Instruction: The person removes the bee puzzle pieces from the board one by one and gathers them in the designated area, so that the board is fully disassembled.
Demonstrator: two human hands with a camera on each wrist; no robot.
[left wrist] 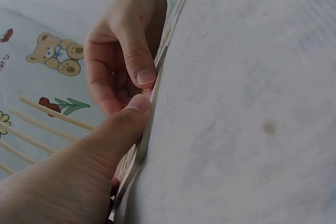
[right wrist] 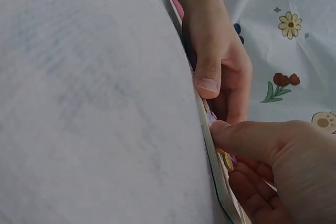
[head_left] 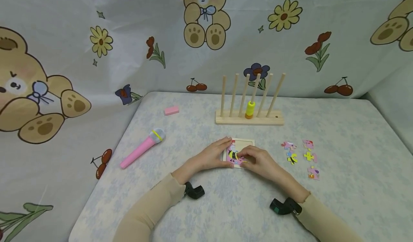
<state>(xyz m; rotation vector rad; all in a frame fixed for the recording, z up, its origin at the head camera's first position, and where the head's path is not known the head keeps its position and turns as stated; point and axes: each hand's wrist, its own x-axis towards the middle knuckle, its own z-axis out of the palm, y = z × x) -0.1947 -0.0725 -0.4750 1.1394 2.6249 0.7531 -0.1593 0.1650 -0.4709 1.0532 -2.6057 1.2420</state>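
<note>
A shallow wooden puzzle tray (head_left: 246, 141) lies at the middle of the table, its left part filled with pink pieces showing a yellow-and-black striped figure (head_left: 232, 154). My left hand (head_left: 211, 155) grips the tray's left side, fingers at the upper corner and thumb along the near edge. Over the tray's right half, my right hand (head_left: 262, 163) pinches a puzzle piece, mostly hidden by the fingers; yellow and pink show beside them (right wrist: 228, 162) in the right wrist view. Both thumbs nearly meet at the tray edge in the left wrist view.
Several loose puzzle pieces (head_left: 308, 156) lie to the right. Behind the tray stands a wooden peg rack (head_left: 250, 120) with yellow and orange rings (head_left: 250, 109). A pink toy microphone (head_left: 138, 152) and a pink block (head_left: 171, 110) lie to the left.
</note>
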